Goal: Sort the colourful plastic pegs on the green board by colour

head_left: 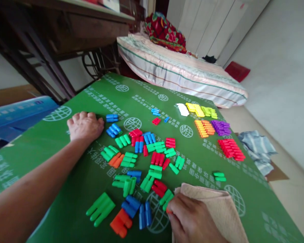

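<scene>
My left hand [84,126] rests palm down on the green board, its fingers bent and the thumb held apart, with nothing seen in it. Blue bullet-shaped plastic pieces [112,117] lie just right of it. My right hand [192,217] is closed over a beige cloth [212,199]. An orange bit of a plastic piece [169,211] shows at its fingertips; the rest is hidden. Touching or close to those fingers is a green piece [166,199]. Scattered between my hands are several green, red, blue and orange pieces, such as a large green one [100,209].
Sorted rows stand at the right: white [182,109], yellow [195,109], lime [209,112], orange [204,128], purple [221,127] and red [231,149]. A green pair [219,176] lies apart. Beyond the board [147,89] are a bed [177,67] and a wooden sewing-machine table [91,30].
</scene>
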